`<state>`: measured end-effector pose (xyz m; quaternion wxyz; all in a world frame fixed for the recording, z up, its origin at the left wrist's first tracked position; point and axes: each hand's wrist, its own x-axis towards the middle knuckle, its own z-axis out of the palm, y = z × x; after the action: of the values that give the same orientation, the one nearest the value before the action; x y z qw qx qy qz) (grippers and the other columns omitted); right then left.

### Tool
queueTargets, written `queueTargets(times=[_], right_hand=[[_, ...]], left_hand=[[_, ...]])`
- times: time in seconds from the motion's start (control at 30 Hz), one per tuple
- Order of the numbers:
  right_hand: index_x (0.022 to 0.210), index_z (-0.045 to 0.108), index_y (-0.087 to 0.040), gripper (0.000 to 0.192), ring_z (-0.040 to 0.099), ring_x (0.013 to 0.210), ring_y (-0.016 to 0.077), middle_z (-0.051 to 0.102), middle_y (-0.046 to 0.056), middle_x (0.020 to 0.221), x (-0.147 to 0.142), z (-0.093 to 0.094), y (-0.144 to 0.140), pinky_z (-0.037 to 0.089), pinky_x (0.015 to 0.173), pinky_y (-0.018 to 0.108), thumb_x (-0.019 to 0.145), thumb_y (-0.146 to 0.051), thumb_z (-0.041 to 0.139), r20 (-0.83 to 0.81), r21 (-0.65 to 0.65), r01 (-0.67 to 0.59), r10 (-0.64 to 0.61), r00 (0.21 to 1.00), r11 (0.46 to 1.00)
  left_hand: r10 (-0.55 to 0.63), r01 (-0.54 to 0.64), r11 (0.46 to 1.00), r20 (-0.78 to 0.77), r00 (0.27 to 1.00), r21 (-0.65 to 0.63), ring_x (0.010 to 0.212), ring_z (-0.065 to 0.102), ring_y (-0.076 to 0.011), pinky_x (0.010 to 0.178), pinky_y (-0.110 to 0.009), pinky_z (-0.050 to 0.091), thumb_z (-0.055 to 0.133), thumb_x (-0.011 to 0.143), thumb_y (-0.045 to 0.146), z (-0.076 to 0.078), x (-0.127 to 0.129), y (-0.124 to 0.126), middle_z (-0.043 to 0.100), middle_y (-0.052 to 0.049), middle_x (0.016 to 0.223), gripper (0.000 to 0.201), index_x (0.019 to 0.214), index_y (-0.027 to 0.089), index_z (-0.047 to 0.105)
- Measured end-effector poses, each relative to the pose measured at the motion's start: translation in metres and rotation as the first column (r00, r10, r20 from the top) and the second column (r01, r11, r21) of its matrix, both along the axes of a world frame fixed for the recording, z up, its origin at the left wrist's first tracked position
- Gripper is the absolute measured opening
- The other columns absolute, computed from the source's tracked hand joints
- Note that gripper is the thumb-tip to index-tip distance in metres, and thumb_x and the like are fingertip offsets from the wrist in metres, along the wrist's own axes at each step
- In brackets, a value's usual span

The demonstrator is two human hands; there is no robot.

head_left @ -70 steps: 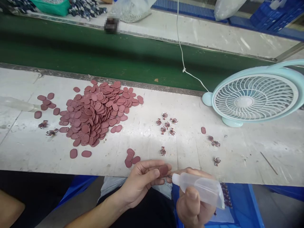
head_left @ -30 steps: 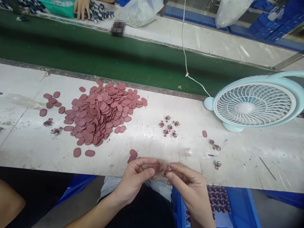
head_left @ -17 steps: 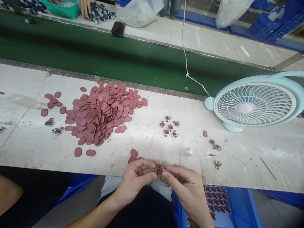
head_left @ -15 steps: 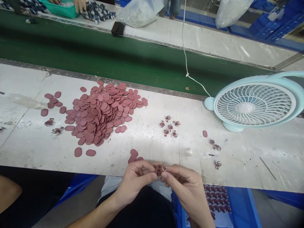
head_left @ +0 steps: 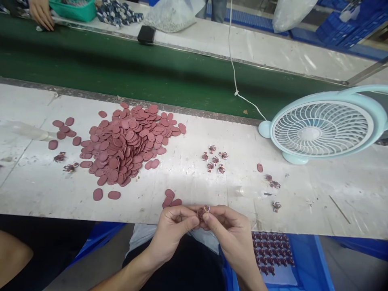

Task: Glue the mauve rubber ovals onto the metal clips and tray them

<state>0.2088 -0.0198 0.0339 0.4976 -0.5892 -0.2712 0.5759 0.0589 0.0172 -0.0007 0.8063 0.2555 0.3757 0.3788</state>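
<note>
At the table's front edge, my left hand (head_left: 176, 226) and my right hand (head_left: 228, 230) meet, both closed in a pinch. Between their fingertips is a small reddish-brown figure part (head_left: 202, 211); its exact shape is mostly covered by fingers. Just beyond my left hand lie a few red oval discs (head_left: 170, 198). A large heap of the same oval discs (head_left: 124, 141) spreads to the left. Straight ahead sit several small brown-and-white figure parts (head_left: 215, 159) in a loose cluster.
A light-blue fan (head_left: 321, 129) stands on the right, its white cord (head_left: 235, 76) crossing the green belt (head_left: 182, 76). A clear bottle (head_left: 30, 130) lies at left, another (head_left: 251, 191) nearer. Below the edge, a blue crate (head_left: 315, 258) holds rows of brown parts. Across the belt is a co-worker's hand (head_left: 41, 14).
My hands stay together, and the small part has turned slightly between my fingers as my right hand shifted a little left. The co-worker's hand across the belt moved left.
</note>
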Motion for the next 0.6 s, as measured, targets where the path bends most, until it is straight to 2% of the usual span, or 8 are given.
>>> queueTargets(times=[0.1,0.2,0.3,0.33,0.4,0.47,0.57,0.6], right_hand=[[0.092,0.079,-0.023,0.013,0.074,0.073,0.0180,0.078,0.004,0.083,-0.002,-0.003,0.002,0.064,0.073,0.031,0.084,-0.033,0.079,-0.002,0.004,0.012,-0.012,1.000,1.000],[0.092,0.080,-0.022,0.014,0.074,0.072,0.0198,0.079,0.005,0.081,0.003,-0.011,-0.003,0.064,0.069,0.031,0.084,-0.033,0.079,-0.018,0.009,0.032,-0.032,0.999,0.999],[0.090,0.080,-0.024,0.012,0.074,0.063,0.0198,0.079,0.005,0.079,0.026,-0.024,-0.027,0.064,0.059,0.030,0.081,-0.031,0.082,-0.067,0.017,0.159,-0.157,0.985,0.987],[0.089,0.080,-0.024,0.014,0.073,0.059,0.0196,0.079,0.006,0.079,0.039,-0.030,-0.040,0.063,0.055,0.029,0.078,-0.031,0.084,-0.076,0.007,0.230,-0.229,0.971,0.973],[0.087,0.081,-0.023,0.021,0.073,0.056,0.0205,0.079,0.008,0.081,0.069,-0.040,-0.073,0.064,0.052,0.029,0.069,-0.029,0.090,-0.051,-0.046,0.388,-0.390,0.919,0.920],[0.084,0.080,-0.022,0.030,0.072,0.051,0.0183,0.079,0.007,0.080,0.101,-0.048,-0.110,0.064,0.051,0.027,0.059,-0.029,0.096,0.035,-0.087,0.602,-0.602,0.798,0.794],[0.085,0.078,-0.019,0.040,0.071,0.053,0.0144,0.077,0.004,0.076,0.144,-0.061,-0.164,0.062,0.054,0.020,0.052,-0.032,0.098,0.172,-0.077,0.812,-0.795,0.582,0.578],[0.087,0.078,-0.019,0.041,0.071,0.056,0.0138,0.077,0.004,0.077,0.156,-0.066,-0.180,0.062,0.056,0.019,0.053,-0.033,0.097,0.222,-0.053,0.843,-0.816,0.533,0.536]], left_hand=[[0.022,-0.022,1.000,-0.009,1.000,-0.008,0.085,0.071,-0.0214,0.078,-0.033,0.057,0.079,0.081,0.023,-0.004,0.003,-0.004,0.079,-0.009,0.103,0.009,0.074,0.018,0.078],[0.003,-0.002,1.000,-0.045,0.999,0.028,0.099,0.072,-0.0282,0.083,-0.038,0.058,0.079,0.082,0.026,-0.004,0.001,-0.006,0.076,-0.012,0.116,0.006,0.082,0.020,0.079],[-0.047,0.114,0.973,-0.308,0.950,0.202,0.114,0.067,-0.0323,0.097,-0.043,0.053,0.081,0.079,0.027,0.001,-0.015,0.000,0.073,-0.012,0.124,0.013,0.092,0.024,0.081],[-0.024,0.164,0.945,-0.441,0.897,0.283,0.115,0.066,-0.0321,0.101,-0.043,0.051,0.081,0.079,0.027,0.002,-0.022,0.004,0.073,-0.012,0.125,0.015,0.094,0.025,0.082],[0.109,0.255,0.866,-0.660,0.743,0.430,0.115,0.064,-0.0314,0.106,-0.042,0.046,0.079,0.080,0.027,0.004,-0.038,0.013,0.072,-0.011,0.124,0.017,0.097,0.026,0.082],[0.250,0.351,0.789,-0.786,0.565,0.504,0.113,0.063,-0.0324,0.105,-0.042,0.045,0.080,0.079,0.031,0.003,-0.051,0.023,0.071,-0.010,0.120,0.023,0.102,0.028,0.081],[0.290,0.552,0.724,-0.909,0.301,0.413,0.112,0.061,-0.0350,0.090,-0.040,0.050,0.076,0.080,0.041,-0.001,-0.061,0.031,0.069,-0.010,0.117,0.032,0.109,0.027,0.076],[0.269,0.606,0.710,-0.933,0.237,0.359,0.111,0.062,-0.0353,0.084,-0.039,0.051,0.073,0.082,0.045,-0.002,-0.063,0.032,0.068,-0.010,0.118,0.034,0.111,0.026,0.074]])
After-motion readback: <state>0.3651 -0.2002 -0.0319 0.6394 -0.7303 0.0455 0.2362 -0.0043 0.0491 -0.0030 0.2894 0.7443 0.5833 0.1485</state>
